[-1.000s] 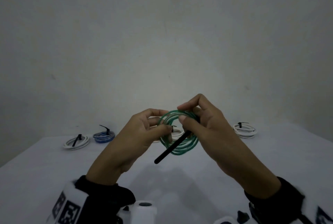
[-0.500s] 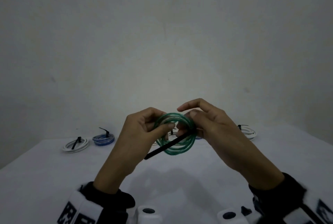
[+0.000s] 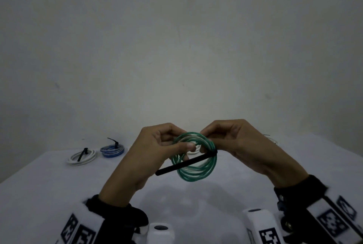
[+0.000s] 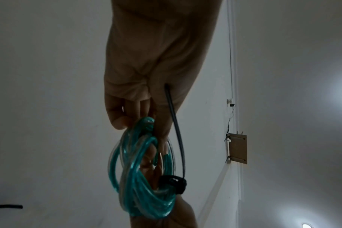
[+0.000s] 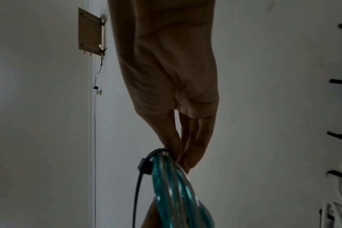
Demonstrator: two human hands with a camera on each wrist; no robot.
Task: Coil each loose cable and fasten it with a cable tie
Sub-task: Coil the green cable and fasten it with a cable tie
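There are no words, numbers or brand names to read anywhere. The only signs are black-and-white square code patterns on the white wrist bands [image 3: 82,230], near the bottom of the head view. They are blocky shapes, not letters. The two wrist views are dim and show no writing at all.

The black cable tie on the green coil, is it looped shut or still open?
Looped shut: the cable tie wraps the green coil, tail through its head.
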